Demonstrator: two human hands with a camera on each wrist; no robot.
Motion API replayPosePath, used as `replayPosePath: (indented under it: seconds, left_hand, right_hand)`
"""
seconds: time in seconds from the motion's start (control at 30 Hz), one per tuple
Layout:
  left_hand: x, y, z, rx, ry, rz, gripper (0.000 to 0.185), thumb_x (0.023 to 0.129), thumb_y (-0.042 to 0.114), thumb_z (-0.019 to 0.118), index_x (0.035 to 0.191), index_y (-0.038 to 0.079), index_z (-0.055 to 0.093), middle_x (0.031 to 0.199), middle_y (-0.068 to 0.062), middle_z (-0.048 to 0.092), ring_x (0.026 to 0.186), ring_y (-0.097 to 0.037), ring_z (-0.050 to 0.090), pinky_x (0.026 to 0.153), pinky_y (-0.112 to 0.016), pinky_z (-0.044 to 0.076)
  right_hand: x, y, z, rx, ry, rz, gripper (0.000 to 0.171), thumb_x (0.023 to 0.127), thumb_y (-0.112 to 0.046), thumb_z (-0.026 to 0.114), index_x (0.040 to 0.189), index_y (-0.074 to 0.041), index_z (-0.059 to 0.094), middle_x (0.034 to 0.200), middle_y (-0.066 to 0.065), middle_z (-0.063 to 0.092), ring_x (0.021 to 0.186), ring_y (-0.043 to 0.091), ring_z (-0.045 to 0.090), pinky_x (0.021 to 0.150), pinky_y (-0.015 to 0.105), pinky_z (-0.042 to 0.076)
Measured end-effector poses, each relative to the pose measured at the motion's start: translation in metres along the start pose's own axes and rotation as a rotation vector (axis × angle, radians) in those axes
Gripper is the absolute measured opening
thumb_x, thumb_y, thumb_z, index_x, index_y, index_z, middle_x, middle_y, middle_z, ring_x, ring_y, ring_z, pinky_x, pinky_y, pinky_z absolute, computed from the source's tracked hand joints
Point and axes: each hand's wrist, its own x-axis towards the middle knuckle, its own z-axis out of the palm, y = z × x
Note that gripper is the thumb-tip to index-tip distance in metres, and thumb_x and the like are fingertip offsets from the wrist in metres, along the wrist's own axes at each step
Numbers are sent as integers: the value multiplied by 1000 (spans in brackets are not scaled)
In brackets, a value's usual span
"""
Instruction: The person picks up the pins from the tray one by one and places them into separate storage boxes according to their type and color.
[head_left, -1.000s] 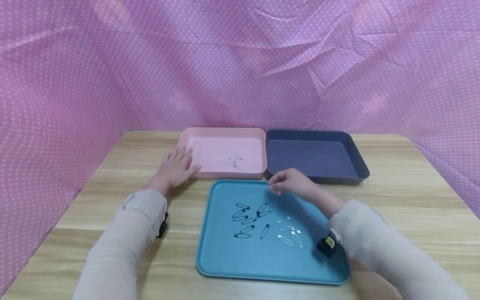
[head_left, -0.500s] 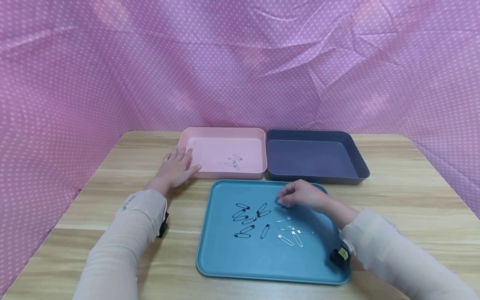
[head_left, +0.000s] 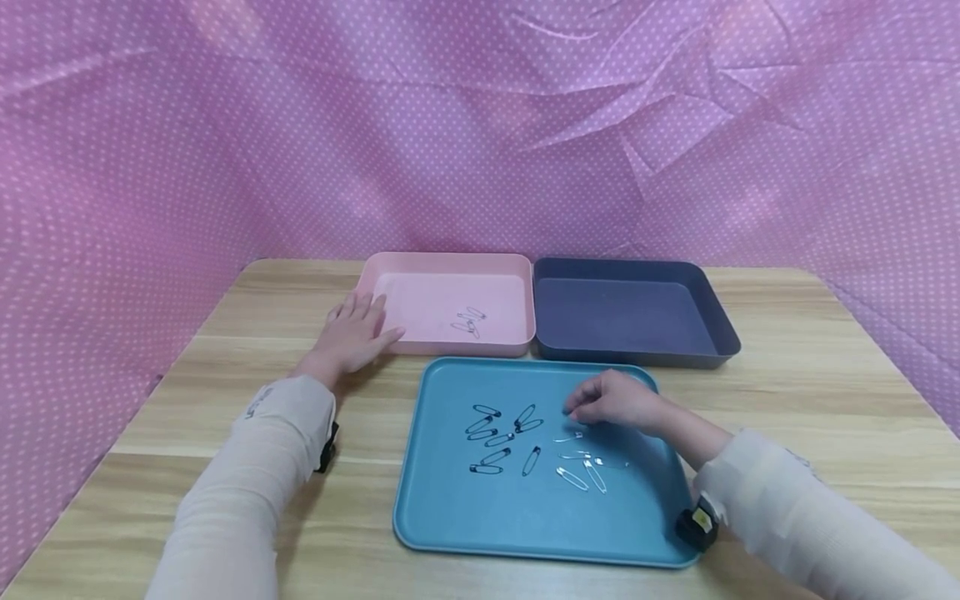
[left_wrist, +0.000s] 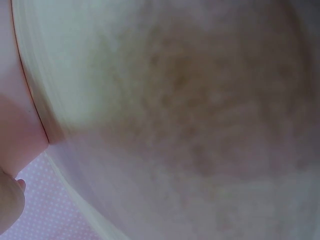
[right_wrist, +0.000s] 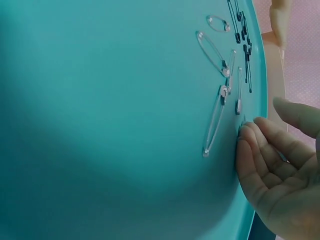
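Hovering low over the teal tray (head_left: 450,517), the right hand (head_left: 617,402) hangs with fingers loosely bent, holding nothing, its fingertips just above the silver safety pins (head_left: 581,462); the black safety pins (head_left: 498,437) lie beside them, further left. The left hand (head_left: 351,337) lies flat on the table (head_left: 810,392), touching the pink tray (head_left: 442,268) (a few pins inside), next to the dark tray (head_left: 705,292).

Left wrist view: only blur.

Right wrist view: relaxed fingers (right_wrist: 257,145) almost touch the tray beside a silver pin (right_wrist: 214,125).
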Motion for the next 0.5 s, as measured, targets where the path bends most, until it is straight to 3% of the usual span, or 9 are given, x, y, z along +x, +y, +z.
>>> replayPosePath:
  seconds: [0.5]
  left_hand:
    - [-1, 1, 0, 13, -6, 19, 79, 85, 60, 16, 138, 1, 9, 140, -24, 3, 125, -39, -6, 99, -52, -1]
  right_hand:
    - [2, 1, 5, -109, -38, -25, 15, 68, -6, 69, 83, -4, 66, 69, -1, 60, 63, 12, 53, 60, 27, 45]
